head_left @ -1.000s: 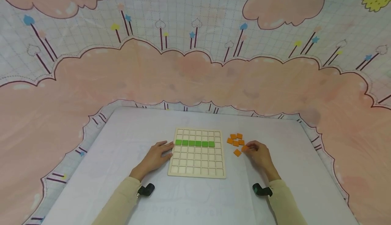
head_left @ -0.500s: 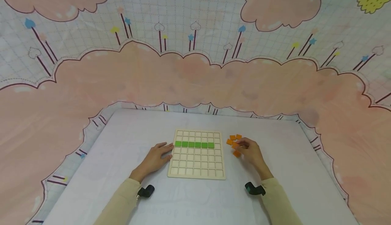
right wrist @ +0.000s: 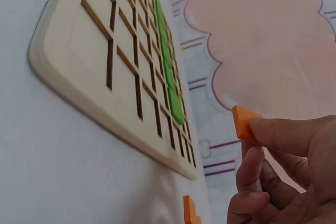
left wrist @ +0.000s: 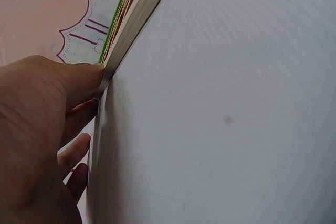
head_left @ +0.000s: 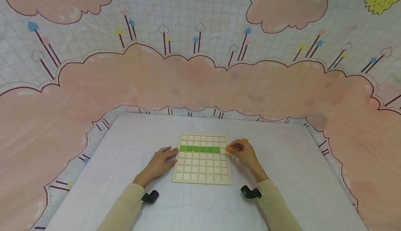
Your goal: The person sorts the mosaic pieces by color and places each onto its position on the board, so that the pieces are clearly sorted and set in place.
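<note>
A pale wooden grid board (head_left: 202, 181) lies on the table with a row of several green square tiles (head_left: 201, 149) in its cells; the right-end cell of that row is bare. Between thumb and fingers my right hand (head_left: 246, 155) pinches an orange square tile (right wrist: 244, 124), held up near the board's right edge. My left hand (head_left: 159, 163) rests beside the left edge, fingers extended, and in the left wrist view its thumb touches the board's side.
Behind my right hand an orange tile (head_left: 245, 140) peeks out; other loose tiles there are hidden by the hand. In the right wrist view, an orange piece (right wrist: 189, 211) lies near the board. A patterned cloth (head_left: 200, 81) rises past the white table (head_left: 125, 144).
My right hand has picked an orange tile from the loose group and carried it left to the board's right edge. The left hand stays in place.
</note>
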Motion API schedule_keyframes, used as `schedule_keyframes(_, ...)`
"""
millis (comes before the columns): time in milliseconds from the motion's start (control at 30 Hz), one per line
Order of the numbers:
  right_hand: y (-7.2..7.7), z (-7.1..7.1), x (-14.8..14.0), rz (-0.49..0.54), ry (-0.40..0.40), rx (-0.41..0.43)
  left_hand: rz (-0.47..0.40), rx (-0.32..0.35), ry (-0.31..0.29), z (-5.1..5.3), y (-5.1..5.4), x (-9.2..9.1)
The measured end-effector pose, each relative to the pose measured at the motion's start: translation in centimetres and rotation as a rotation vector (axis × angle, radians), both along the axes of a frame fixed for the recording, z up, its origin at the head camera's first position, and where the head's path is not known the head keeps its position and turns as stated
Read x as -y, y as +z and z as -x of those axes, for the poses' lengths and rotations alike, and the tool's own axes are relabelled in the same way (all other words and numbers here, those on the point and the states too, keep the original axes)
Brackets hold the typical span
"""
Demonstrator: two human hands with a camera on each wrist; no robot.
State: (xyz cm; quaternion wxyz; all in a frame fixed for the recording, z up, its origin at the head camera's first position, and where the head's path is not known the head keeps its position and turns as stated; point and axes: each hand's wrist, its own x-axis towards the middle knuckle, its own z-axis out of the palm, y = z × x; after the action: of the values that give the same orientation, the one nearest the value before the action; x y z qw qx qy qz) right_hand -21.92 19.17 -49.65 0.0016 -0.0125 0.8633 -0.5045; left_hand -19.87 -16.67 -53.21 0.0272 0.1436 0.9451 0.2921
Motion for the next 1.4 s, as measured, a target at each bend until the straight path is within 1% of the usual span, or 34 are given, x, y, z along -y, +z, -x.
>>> schedule_keyframes(233,0.4,-0.1,2.2,-0.004,0.018,0.015,0.002,-0.007,0.002,-0.2,0.1,0.0)
schedule_keyframes(367,0.3,-0.1,3.4,0.007,0.031,0.018,0.006,-0.010,0.003,-0.1,0.1,0.0)
schedule_keyframes(567,0.0,-0.4,4.8,0.025,0.091,-0.015,0.005,0.003,0.007,-0.2,0.2,-0.1)
schedule_keyframes(767,-0.4,-0.2,6.3,0.026,0.141,-0.047,0.007,-0.016,0.010,0.0,0.0,-0.1)
schedule_keyframes(900,-0.5,-0.2,7.3,0.023,0.149,-0.053,0.000,-0.005,0.010,0.1,-0.1,0.0)
schedule_keyframes(1167,-0.6,-0.4,9.2,0.022,0.164,-0.064,-0.004,-0.002,0.005,0.3,-0.2,0.0)
schedule_keyframes(1200,-0.6,-0.4,9.4,0.027,0.161,-0.062,0.004,-0.010,0.001,0.3,-0.2,0.0)
schedule_keyframes(1400,-1.3,-0.2,10.7,0.046,0.160,-0.078,0.015,-0.018,-0.009,0.3,-0.3,0.0)
